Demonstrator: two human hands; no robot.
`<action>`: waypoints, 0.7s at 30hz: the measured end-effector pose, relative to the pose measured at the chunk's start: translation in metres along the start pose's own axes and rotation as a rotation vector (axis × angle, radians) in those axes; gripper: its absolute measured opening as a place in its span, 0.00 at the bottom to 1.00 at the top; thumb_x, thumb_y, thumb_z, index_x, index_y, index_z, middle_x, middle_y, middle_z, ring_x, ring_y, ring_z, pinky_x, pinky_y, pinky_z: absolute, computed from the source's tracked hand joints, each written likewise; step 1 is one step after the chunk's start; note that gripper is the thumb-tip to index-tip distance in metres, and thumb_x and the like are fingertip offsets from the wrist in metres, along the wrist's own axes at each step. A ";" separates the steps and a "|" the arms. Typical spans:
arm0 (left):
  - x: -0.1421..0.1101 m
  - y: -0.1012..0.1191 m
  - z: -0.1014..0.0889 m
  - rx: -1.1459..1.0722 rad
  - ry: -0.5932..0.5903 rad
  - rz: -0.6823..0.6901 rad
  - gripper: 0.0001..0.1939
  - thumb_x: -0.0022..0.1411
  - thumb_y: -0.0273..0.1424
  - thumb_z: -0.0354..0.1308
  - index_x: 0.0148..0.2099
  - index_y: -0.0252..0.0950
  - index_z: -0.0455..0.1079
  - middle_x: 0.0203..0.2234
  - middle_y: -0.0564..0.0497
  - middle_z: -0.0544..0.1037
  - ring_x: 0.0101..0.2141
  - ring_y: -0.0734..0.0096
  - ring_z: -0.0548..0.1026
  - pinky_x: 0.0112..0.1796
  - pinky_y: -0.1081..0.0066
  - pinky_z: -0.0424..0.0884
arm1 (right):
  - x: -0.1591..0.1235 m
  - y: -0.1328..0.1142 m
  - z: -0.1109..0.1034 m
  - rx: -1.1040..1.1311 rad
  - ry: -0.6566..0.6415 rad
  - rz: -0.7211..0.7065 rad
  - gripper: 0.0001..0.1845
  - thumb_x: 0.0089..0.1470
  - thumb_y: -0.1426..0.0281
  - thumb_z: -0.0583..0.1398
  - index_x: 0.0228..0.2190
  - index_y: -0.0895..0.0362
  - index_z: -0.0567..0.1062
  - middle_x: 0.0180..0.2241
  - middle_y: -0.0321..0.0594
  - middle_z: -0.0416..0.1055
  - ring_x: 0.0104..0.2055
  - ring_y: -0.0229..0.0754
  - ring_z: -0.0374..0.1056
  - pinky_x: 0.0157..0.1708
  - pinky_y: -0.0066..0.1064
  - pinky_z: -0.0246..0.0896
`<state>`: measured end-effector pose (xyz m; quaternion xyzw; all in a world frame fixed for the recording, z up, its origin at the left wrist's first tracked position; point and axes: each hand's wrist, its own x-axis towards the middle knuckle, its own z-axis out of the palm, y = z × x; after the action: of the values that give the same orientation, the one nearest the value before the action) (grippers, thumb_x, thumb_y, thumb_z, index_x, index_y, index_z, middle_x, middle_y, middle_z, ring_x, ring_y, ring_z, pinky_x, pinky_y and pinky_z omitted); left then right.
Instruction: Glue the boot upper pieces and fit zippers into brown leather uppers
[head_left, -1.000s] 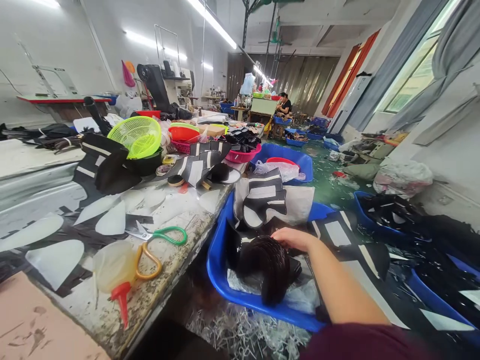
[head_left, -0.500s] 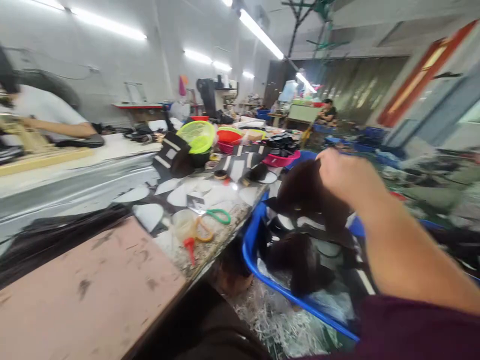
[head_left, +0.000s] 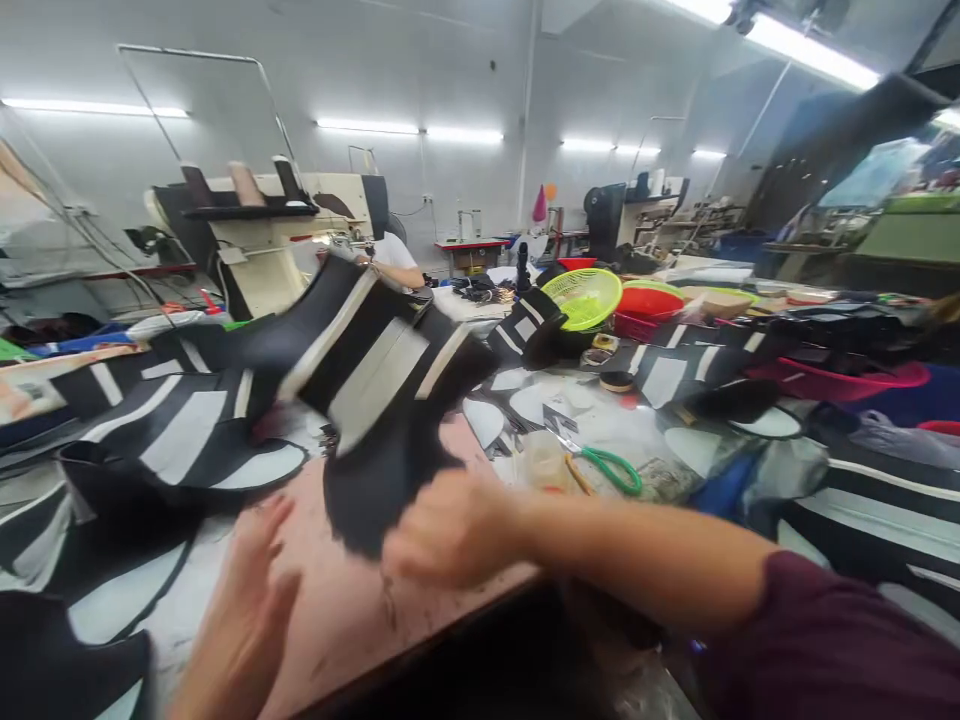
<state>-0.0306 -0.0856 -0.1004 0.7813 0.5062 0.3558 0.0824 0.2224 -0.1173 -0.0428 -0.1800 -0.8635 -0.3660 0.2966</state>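
My right hand (head_left: 450,525) grips the lower end of a black boot upper (head_left: 394,440) with pale strips on its inner side. It hangs over a pink board (head_left: 360,600) and is blurred by motion. To its left my left hand (head_left: 255,570) is raised above the board, fingers and thumb apart and nothing in them. Similar boot uppers (head_left: 259,468) with white patches lie along the left side of the table, close to the left hand. Right of the board are green-handled scissors (head_left: 611,468) and a cloudy pot (head_left: 544,462).
A yellow-green basket (head_left: 581,298) and a red bowl (head_left: 649,300) stand at the table's far side. More uppers lie at the right (head_left: 892,500), with a pink tub (head_left: 855,378) behind them. Across the table a person in white (head_left: 396,255) sits near a sewing machine (head_left: 285,240).
My right hand has brought the boot upper from the blue bin at the right to over the pink board. The view has turned left, and my left hand has come into view.
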 end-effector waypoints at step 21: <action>-0.022 0.001 0.078 0.599 -0.045 0.937 0.32 0.57 0.55 0.42 0.59 0.46 0.56 0.47 0.55 0.72 0.45 0.64 0.70 0.47 0.70 0.58 | -0.119 0.151 0.145 0.350 -1.065 1.094 0.37 0.35 0.72 0.68 0.49 0.58 0.65 0.47 0.47 0.66 0.48 0.50 0.62 0.43 0.35 0.59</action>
<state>0.0152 -0.0869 -0.1673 0.9194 0.1820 0.1782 -0.2996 0.3372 0.0793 -0.1201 -0.6818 -0.7233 0.1092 0.0046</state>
